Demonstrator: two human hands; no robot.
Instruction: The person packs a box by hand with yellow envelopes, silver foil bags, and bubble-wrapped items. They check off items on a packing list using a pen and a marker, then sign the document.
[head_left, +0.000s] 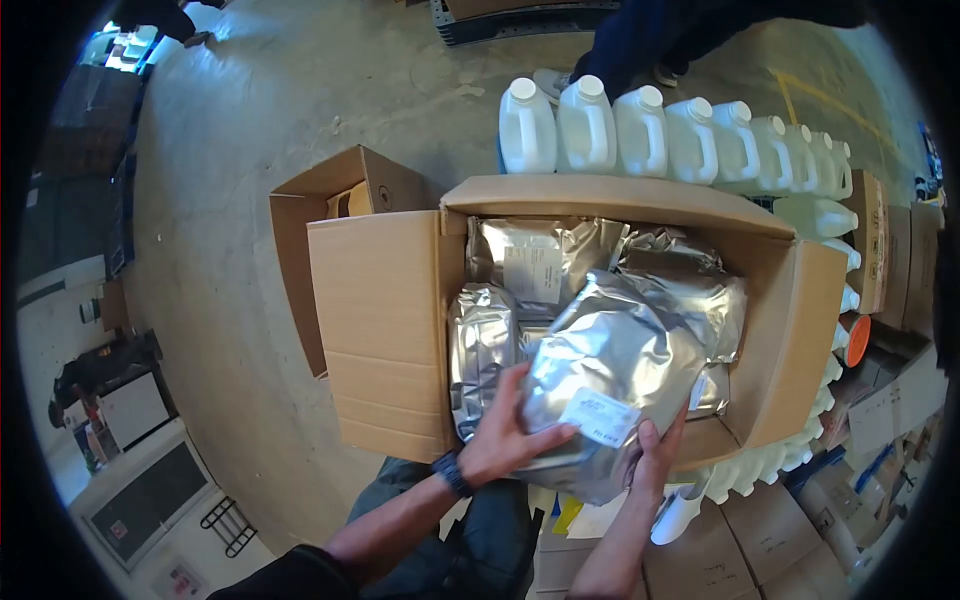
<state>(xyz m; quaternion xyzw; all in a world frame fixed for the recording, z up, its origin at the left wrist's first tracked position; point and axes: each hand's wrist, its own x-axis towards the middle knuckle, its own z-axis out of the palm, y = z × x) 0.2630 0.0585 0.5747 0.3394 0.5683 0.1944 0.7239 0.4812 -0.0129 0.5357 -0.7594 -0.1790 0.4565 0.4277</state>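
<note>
Both my hands grip a large silver foil bag (625, 345) with a white label on its near side. My left hand (505, 430) holds its left edge, thumb across the foil by the label. On the lower right, my right hand (655, 450) has its thumb on the front and fingers behind. The bag is tilted over an open cardboard box (385, 330), in front of more foil bags. One labelled foil bag (510, 260) lies at the far left of the box, another (485, 350) along the left wall, and others at the right. The box bottom is mostly hidden.
White plastic jugs (590, 125) stand in a row behind the box and curve round its right side. A smaller open carton (345, 190) is on the floor to the left. Closed boxes (700, 550) sit at lower right. Another person's legs (650, 40) are beyond the jugs.
</note>
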